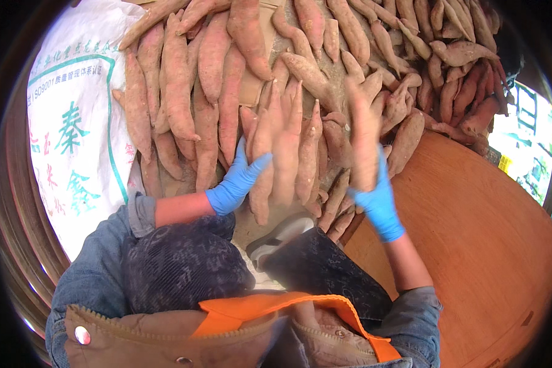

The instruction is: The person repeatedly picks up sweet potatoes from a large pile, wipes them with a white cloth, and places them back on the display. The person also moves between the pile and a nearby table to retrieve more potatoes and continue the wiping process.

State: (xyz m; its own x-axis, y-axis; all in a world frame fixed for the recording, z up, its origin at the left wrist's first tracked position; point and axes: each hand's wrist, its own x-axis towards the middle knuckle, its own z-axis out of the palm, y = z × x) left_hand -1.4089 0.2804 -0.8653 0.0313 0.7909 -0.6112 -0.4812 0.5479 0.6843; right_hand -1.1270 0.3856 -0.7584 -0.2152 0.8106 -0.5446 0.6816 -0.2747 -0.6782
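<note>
My right hand (pixel 378 202), in a blue glove, grips a long sweet potato (pixel 365 133) by its lower end. The sweet potato points away from me and is blurred by motion. My left hand (pixel 239 177), gloved the same way, lies against another long sweet potato (pixel 263 177). Its thumb crosses that sweet potato, but some fingers are hidden, so a grip cannot be told. Just right of it lie a blurred sweet potato (pixel 285 161) and a knobbly one (pixel 309 158), side by side.
Many sweet potatoes cover the ground ahead, with a denser heap (pixel 469 87) at far right. A white printed woven sack (pixel 87 115) lies left, by ribbed brown metal (pixel 23 193). A brown wooden board (pixel 469 239) is at right. My shoe (pixel 280 237) is close to the sweet potatoes.
</note>
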